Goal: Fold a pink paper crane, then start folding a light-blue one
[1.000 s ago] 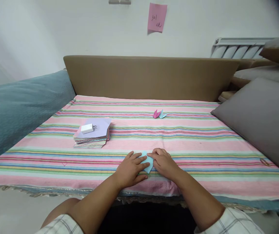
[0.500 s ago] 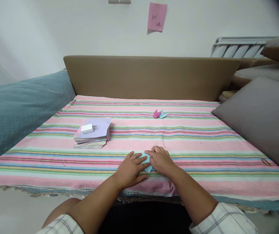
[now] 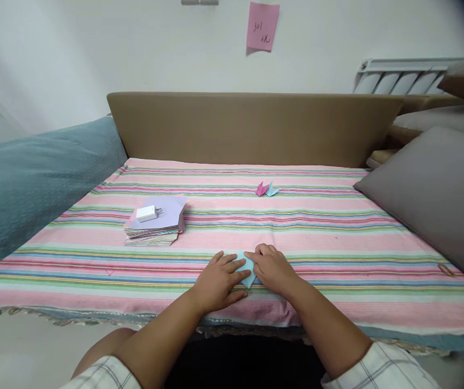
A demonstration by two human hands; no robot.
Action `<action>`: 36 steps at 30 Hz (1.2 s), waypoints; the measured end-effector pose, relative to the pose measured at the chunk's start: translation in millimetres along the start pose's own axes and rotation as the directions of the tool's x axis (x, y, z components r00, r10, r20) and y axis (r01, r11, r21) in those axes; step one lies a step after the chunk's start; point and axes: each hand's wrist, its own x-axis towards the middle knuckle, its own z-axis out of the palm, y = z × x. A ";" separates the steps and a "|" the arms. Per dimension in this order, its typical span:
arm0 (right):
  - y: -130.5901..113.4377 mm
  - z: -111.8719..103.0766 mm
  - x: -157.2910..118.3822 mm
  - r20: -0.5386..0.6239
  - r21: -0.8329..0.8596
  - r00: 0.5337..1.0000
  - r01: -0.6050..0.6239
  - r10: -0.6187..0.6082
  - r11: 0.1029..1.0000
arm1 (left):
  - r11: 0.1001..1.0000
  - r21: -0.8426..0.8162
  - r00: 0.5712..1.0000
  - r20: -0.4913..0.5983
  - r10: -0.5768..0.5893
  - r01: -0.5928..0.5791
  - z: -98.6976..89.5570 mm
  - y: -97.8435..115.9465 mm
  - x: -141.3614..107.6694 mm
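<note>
Striped pink cloth stretches sideways, front edge near. Folded light-blue paper lies under splayed left hand, half-curled right hand touching; right pinch unclear.

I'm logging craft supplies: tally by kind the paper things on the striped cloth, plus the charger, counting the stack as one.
Folded winged pieces: 2 (pink piece, light-blue piece)
Light-blue paper touched by left hand and right hand: 1
Paper stack: 1
Plug-in charger: 1
Total: 5

A white wall rises behind the backrest.
</note>
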 end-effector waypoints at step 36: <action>-8.2 6.3 14.6 0.015 0.430 0.998 -0.057 0.056 0.901 | 1.000 -0.015 1.000 0.014 -0.022 0.022 -7.6 5.8 4.9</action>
